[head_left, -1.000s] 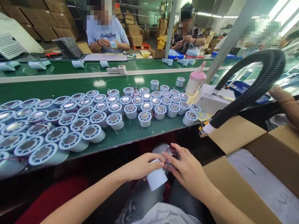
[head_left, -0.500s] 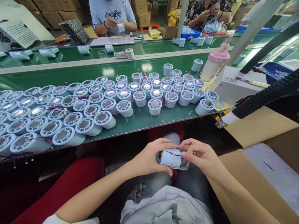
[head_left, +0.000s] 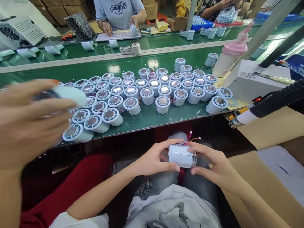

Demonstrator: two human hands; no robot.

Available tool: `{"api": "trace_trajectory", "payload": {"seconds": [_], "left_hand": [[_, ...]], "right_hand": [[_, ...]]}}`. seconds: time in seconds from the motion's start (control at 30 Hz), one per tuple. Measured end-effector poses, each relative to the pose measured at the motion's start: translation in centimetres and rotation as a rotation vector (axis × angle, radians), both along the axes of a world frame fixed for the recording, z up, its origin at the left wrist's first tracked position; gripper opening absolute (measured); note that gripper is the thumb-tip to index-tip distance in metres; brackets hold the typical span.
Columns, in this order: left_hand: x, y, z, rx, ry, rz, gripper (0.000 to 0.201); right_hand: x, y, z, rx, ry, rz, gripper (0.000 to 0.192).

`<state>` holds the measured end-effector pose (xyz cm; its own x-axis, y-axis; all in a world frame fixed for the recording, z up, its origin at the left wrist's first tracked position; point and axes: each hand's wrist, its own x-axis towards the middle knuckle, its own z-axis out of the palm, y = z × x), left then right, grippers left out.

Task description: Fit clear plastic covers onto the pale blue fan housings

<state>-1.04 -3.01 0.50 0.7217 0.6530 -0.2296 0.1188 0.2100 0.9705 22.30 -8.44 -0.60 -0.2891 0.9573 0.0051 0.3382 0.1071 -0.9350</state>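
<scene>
Above my lap I hold a pale blue cylindrical housing [head_left: 180, 155] on its side, with a clear plastic piece [head_left: 194, 160] at its right end. My left hand [head_left: 159, 160] grips its left end, fingers behind and thumb along the front. On the right end, my right hand [head_left: 211, 161] has its fingers on top and its thumb below. Thin red and dark wires [head_left: 189, 138] with small white connectors stick up from behind the housing. Many similar housings with round metal discs, such as one housing [head_left: 163, 104], stand on the green bench [head_left: 142, 122].
A co-worker's blurred hand [head_left: 35, 123] reaches in at left with a pale blue piece. A black hose [head_left: 275, 101] with a metal tip and a pink-topped bottle [head_left: 230, 57] are at right. An open cardboard box [head_left: 249, 177] stands beside my right arm. Another person [head_left: 120, 19] sits opposite.
My right hand has moved from pinching the wires to gripping the housing's right end. The wires now point upward. A co-worker's hand has come in at the left. The view has shifted slightly.
</scene>
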Motion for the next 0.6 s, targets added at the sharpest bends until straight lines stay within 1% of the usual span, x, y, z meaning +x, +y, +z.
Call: {"api": "trace_trajectory", "payload": {"seconds": [0.13,0.3,0.43,0.6], "left_hand": [[-0.2,-0.1,0.5,0.096,0.001,0.002,0.077],[-0.1,-0.3,0.7,0.219,0.022,0.009,0.076],[0.0,-0.3,0.7,0.239,0.009,-0.008,0.076],[0.0,-0.2,0.9,0.236,0.010,-0.013,0.076]], "right_hand": [[0.0,-0.1,0.4,-0.159,0.141,0.027,0.042],[-0.1,0.1,1.1,-0.241,0.265,0.054,0.040],[0.0,0.1,1.2,-0.294,0.321,0.051,0.039],[-0.1,0.2,1.0,-0.455,0.413,0.016,0.044]]}}
